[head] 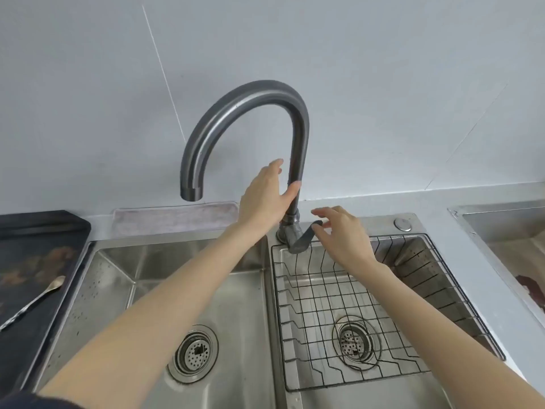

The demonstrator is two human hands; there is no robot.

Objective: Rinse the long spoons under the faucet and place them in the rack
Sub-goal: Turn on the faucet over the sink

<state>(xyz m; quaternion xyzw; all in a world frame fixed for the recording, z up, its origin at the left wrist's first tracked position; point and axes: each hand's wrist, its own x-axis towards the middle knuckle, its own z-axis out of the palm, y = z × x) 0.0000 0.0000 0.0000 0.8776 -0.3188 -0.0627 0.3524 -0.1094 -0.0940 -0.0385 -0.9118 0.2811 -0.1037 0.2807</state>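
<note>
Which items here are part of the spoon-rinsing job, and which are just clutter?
Job:
- long spoon, on the dark tray
- faucet, left hand on its neck
- faucet lever, right hand at it
- wire rack in right basin
- left basin

Lying about:
- grey mat behind sink
- round button

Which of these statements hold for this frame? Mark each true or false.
1. The left hand grips the faucet neck. True.
2. Water runs from the spout. False: no stream shows.
3. The wire rack sits in the right basin. True.
4. A long spoon lies in the rack. False: it lies on the dark tray at left.
5. The right hand is at the faucet lever. True.
</note>
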